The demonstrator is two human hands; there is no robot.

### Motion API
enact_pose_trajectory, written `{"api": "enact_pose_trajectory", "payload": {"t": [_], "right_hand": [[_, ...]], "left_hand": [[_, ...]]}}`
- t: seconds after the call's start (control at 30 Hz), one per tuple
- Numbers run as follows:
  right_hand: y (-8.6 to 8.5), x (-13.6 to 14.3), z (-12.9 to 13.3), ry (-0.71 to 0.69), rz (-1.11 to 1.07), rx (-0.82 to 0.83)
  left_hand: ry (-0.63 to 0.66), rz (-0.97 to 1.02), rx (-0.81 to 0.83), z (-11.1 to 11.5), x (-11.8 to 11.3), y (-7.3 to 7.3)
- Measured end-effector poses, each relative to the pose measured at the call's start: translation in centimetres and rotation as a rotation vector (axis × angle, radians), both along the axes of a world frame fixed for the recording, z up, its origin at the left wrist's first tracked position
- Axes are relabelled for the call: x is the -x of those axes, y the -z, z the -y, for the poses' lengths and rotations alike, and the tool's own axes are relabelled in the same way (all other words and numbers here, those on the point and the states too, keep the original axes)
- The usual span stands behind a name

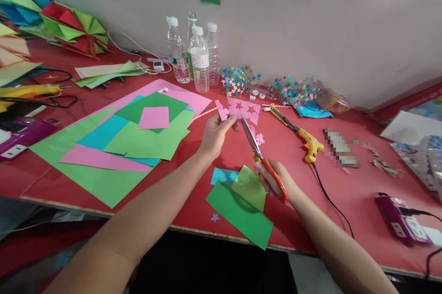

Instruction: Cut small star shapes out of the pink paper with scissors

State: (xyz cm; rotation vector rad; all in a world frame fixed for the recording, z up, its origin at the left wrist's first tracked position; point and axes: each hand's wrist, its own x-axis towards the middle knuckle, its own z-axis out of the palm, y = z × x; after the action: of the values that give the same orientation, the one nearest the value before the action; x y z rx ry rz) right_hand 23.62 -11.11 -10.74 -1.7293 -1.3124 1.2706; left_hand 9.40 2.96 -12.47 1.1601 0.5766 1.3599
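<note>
Between its thumb and fingers, my left hand point(214, 134) pinches a pink paper strip point(243, 106) that has star-shaped holes in it. My right hand point(276, 176) is closed round the orange handles of a pair of scissors point(253, 144). The blades point up and to the left, and their tips reach the lower edge of the pink strip near my left fingers. Several small pink paper stars point(260, 139) lie on the red table just right of the blades. Green paper pieces point(241, 213) and a blue piece point(223, 176) lie below my hands.
Stacked coloured sheets point(138, 140) cover the left of the red table point(172, 183). Clear bottles point(200, 64) stand at the wall beside bags of coloured stars point(235, 81). A yellow glue gun point(311, 144) with a black cord lies at right, near a purple power strip point(402, 220).
</note>
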Motion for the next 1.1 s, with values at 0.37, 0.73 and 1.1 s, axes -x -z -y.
{"api": "enact_pose_trajectory", "payload": {"t": [0.37, 0.73, 1.1], "right_hand": [[-0.4, -0.9, 0.3, -0.094, 0.011, -0.010], [-0.4, -0.9, 0.2, -0.105, 0.009, -0.028], [-0.9, -0.6, 0.4, -0.054, -0.015, 0.007]], "left_hand": [[-0.081, -0.151, -0.136, 0.0, 0.8, -0.7], [-0.106, -0.201, -0.157, 0.4, 0.9, -1.3], [-0.078, -0.190, -0.152, 0.2, 0.9, -1.1]]}}
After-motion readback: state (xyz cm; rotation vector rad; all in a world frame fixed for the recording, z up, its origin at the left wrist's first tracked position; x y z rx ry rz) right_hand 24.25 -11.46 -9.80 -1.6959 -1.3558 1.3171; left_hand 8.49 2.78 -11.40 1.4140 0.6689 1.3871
